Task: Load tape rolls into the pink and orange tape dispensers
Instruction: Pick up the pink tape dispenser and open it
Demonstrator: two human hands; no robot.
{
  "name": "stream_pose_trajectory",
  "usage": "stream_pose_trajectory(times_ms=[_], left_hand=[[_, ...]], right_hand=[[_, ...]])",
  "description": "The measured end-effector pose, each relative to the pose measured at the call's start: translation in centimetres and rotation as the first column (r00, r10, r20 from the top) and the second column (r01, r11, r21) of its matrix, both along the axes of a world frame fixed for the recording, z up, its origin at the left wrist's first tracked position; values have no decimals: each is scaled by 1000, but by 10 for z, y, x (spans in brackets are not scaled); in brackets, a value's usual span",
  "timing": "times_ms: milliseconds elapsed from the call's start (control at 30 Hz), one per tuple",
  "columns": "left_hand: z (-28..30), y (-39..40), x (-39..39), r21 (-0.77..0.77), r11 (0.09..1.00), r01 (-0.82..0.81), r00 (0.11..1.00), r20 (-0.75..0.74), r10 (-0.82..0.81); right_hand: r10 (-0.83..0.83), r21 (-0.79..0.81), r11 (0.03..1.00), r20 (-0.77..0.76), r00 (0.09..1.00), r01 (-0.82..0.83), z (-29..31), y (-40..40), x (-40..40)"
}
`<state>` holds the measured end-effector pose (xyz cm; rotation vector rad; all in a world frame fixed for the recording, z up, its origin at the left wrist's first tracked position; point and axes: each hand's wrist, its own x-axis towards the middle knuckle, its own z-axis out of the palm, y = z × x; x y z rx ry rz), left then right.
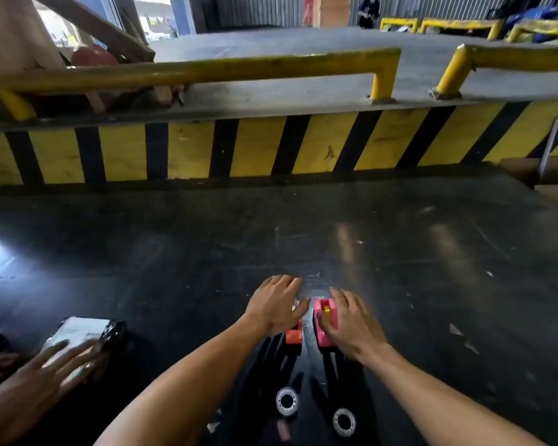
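Note:
Two tape dispensers stand side by side on the dark table. The orange dispenser is on the left, and my left hand lies over its far end, covering most of it. The pink dispenser, with a yellow hub showing in its slot, is on the right; my right hand rests on its right side, thumb against its top. Whether either hand grips or only touches is unclear. Two clear tape rolls lie flat nearer to me, one on the left and one on the right, between my forearms.
Another person's hand at the lower left presses on a white-labelled black parcel. A yellow-and-black striped barrier runs along the table's far edge, with yellow rails behind. Cardboard boxes sit at the right.

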<state>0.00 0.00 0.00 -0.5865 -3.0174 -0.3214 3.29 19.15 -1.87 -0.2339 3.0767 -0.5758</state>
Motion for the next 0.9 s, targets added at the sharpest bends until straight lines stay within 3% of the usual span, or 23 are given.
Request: stream_pose_trajectory(times_ms=[100,367,600,900], left_hand=[[-18,7,-7,-22,999,39,998,50,-37],[-55,27,-25,-32,988,152,976,162,-145],[-67,40,-38,-48,971,236,938,271,-214],[-67,49,-34,-39,961,272,920,303,-248]], right_hand=[[-26,-74,997,-1,1000,26,-16,-1,4],[-45,-91,994,123,991,56,-52,-7,6],[-7,-52,999,130,992,14,-71,5,3],[94,-22,996,178,979,-92,-78,42,4]])
